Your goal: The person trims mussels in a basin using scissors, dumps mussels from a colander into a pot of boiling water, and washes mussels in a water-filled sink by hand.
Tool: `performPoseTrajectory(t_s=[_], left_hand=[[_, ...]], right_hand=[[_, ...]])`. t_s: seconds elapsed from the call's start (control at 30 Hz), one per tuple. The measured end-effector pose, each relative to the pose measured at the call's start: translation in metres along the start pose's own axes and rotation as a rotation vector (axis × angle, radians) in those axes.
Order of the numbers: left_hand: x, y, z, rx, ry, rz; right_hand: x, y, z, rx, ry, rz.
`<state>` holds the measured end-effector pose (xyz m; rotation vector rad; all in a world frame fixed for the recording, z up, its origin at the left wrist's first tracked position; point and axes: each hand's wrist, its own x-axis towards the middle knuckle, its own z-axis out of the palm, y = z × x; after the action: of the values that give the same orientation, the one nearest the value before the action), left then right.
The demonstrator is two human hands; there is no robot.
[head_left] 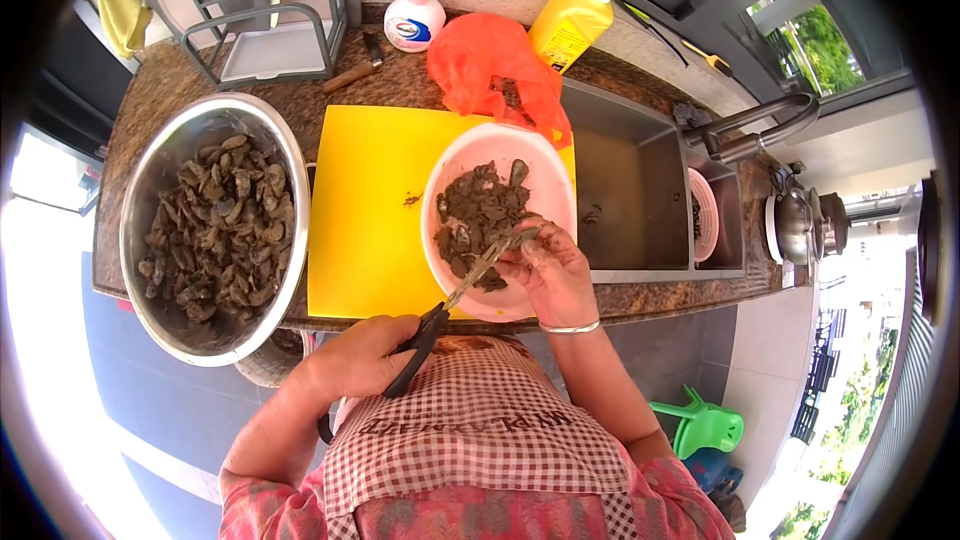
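Observation:
My left hand is closed around the black handles of a pair of scissors. The metal blades point up and right over a pink bowl, their tips meeting a small muddy piece at my right hand. That hand pinches the piece, too dirty to identify, above the bowl's right side. Dark muddy clumps and a few shells lie in the bowl, which stands on a yellow board. To the left, a big steel basin holds several muddy shells.
A red plastic bag, a pink-capped bottle and a yellow pump bottle stand behind the board. A sink with a faucet is at the right. A rack and a wooden-handled knife are at the back left.

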<state>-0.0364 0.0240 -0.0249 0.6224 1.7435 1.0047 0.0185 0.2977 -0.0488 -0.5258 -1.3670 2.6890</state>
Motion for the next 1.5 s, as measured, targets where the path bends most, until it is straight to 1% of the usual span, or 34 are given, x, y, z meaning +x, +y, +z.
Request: performPoseTrajectory(t_s=[0.07, 0.17, 0.2, 0.3, 0.37, 0.47, 0.6, 0.67, 0.77, 0.87, 0.9, 0.97, 1.0, 1.1, 1.2, 1.3, 1.33, 1.37, 1.4, 1.5], left_hand=[[0.002, -0.003, 0.001, 0.032, 0.029, 0.047], [0.000, -0.001, 0.002, 0.242, 0.135, 0.097], [0.000, 0.001, 0.002, 0.262, 0.145, 0.083], [-0.002, 0.003, 0.002, 0.309, 0.173, 0.052], [-0.002, 0.000, 0.003, 0.325, 0.190, 0.048], [-0.001, -0.005, 0.000, 0.240, 0.135, 0.050], [0.000, -0.007, -0.003, 0.245, 0.123, 0.074], [0.003, -0.012, -0.004, 0.272, 0.132, 0.106], [0.006, -0.018, -0.003, 0.142, 0.112, 0.102], [0.012, -0.019, 0.000, -0.085, 0.122, 0.019], [0.012, -0.018, -0.001, -0.086, 0.124, -0.015], [0.012, -0.012, -0.004, -0.083, 0.124, -0.079], [0.014, -0.015, -0.004, -0.035, 0.149, -0.054], [0.014, -0.024, -0.003, 0.092, 0.214, 0.004], [0.011, -0.020, -0.003, 0.199, 0.246, 0.023], [0.005, 0.001, -0.005, 0.371, 0.291, 0.016], [0.004, 0.009, -0.003, 0.437, 0.327, 0.013], [0.003, 0.012, -0.002, 0.504, 0.361, 0.009], [0.005, 0.009, -0.001, 0.647, 0.408, 0.033], [0.009, 0.021, -0.007, 0.869, 0.501, 0.083]], right_hand=[[-0.001, 0.004, -0.004, -0.057, -0.004, -0.007], [-0.002, 0.005, -0.004, -0.172, 0.002, -0.050], [-0.002, 0.005, -0.004, -0.215, 0.006, -0.071], [-0.001, 0.002, -0.006, -0.280, -0.026, -0.039], [-0.002, 0.004, -0.006, -0.229, -0.008, -0.037], [-0.003, 0.001, -0.004, -0.200, -0.020, -0.003], [-0.004, -0.001, -0.002, -0.250, -0.059, 0.072], [-0.003, 0.001, -0.004, -0.238, -0.053, 0.073], [-0.002, 0.006, -0.001, -0.195, 0.018, 0.052], [0.002, 0.006, -0.007, -0.108, 0.085, 0.027], [0.004, 0.004, -0.009, -0.073, 0.100, 0.019], [0.005, -0.007, -0.012, -0.122, 0.155, -0.072], [0.006, -0.014, -0.016, -0.145, 0.184, -0.120], [0.021, -0.047, -0.048, -0.246, 0.457, -0.305], [0.037, -0.069, -0.112, -0.623, 0.611, -0.398], [0.029, -0.057, -0.147, -1.325, 0.791, -0.406], [0.019, -0.053, -0.142, -1.320, 0.759, -0.442], [0.008, -0.045, -0.143, -1.273, 0.723, -0.431], [-0.006, -0.034, -0.144, -1.227, 0.690, -0.420], [-0.060, -0.004, -0.141, -1.126, 0.618, -0.405]])
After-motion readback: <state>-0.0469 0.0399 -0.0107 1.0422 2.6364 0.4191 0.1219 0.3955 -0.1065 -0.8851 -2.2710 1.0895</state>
